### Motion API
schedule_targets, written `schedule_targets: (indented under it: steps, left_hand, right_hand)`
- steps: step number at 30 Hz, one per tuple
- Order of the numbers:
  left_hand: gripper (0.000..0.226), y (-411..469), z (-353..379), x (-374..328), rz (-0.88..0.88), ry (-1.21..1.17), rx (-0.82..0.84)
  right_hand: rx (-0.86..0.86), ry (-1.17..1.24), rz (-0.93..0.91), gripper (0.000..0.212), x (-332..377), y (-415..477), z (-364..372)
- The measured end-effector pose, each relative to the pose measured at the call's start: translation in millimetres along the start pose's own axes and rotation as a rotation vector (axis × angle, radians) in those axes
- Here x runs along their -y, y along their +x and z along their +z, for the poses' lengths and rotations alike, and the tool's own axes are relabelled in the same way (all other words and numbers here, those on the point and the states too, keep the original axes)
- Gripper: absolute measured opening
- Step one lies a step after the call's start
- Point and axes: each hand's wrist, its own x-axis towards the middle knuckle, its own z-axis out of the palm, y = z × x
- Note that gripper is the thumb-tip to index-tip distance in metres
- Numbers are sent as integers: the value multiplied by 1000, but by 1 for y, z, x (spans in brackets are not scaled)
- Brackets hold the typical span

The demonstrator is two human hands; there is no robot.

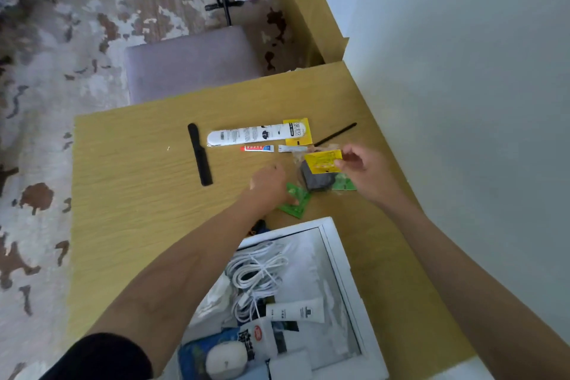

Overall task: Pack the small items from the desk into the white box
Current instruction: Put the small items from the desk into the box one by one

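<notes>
The white box (pixel 344 259) stands at the desk's near edge and holds a coiled white cable (pixel 257 271), a white tube (pixel 296 311) and other items. My right hand (pixel 365 171) pinches a yellow packet (pixel 324 160) just above a dark grey item (pixel 314 180) in clear wrap. My left hand (pixel 270 185) rests on a green packet (pixel 294 200), fingers curled over it. A second green packet (pixel 345 183) lies under my right hand. Farther back lie a black comb (pixel 200 154), a long white package (pixel 249 134), a small red-and-white tube (pixel 257 149) and a small white tube (pixel 291 149).
A thin black stick (pixel 336 133) lies near the grey wall (pixel 462 102) at the right. A grey stool (pixel 191 63) stands beyond the desk's far edge. The wooden desk (pixel 132 194) has bare surface at the left. Patterned floor lies beyond.
</notes>
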Motion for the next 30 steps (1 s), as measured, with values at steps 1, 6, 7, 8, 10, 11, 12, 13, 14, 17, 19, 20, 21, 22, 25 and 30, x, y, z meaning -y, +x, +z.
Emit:
schedule_targets:
  steps: [1, 6, 7, 8, 10, 11, 12, 13, 14, 17, 19, 20, 21, 22, 25, 30]
  left_hand:
    - [95, 0, 2, -1, -10, -12, 1]
    - [88, -14, 2, 3, -49, -167, 43]
    - [84, -16, 2, 4, -45, -200, 46]
    - [79, -18, 1, 5, -38, -215, 48]
    - [65, -22, -3, 7, -46, -200, 65]
    - [54, -24, -5, 8, -53, -162, 74]
    - [40, -27, -7, 9, -54, -124, 78]
    - [25, -29, -7, 10, -59, -101, 70]
    - [13, -31, -5, 12, -67, -93, 50]
    - [12, -34, -2, 18, -60, -171, 21]
    - [18, -35, -6, 19, -48, -213, 31]
    - [20, -36, -7, 19, -45, -208, 41]
    - [25, -35, -9, 19, -42, -185, 46]
    - [26, -35, -9, 19, -30, -145, 43]
    - [8, -34, -6, 18, 11, -38, 42]
    - [5, -35, -11, 17, 31, -35, 85]
  right_hand:
    - [-16, 11, 20, 13, -3, -7, -4]
    - [-72, 50, 85, 17, -13, -43, -18]
    - [-76, 55, 88, 17, -15, -52, -21]
    - [-82, 71, 85, 16, -17, -59, -24]
    - [-97, 116, 84, 13, -18, -72, -31]
    - [-105, 132, 90, 12, -17, -77, -34]
    - [-111, 146, 93, 12, -17, -81, -38]
    - [-115, 163, 90, 11, -15, -85, -41]
    - [-117, 180, 85, 11, -14, -88, -43]
    - [-105, 210, 72, 10, -9, -96, -49]
    - [-100, 214, 75, 10, -10, -97, -52]
    - [-99, 212, 79, 10, -11, -98, -52]
    - [-95, 209, 79, 10, -12, -99, -52]
    - [-92, 205, 76, 10, -13, -99, -51]
    - [-90, 198, 80, 11, -14, -98, -44]
    - [-109, 258, 77, 11, -7, -89, -30]
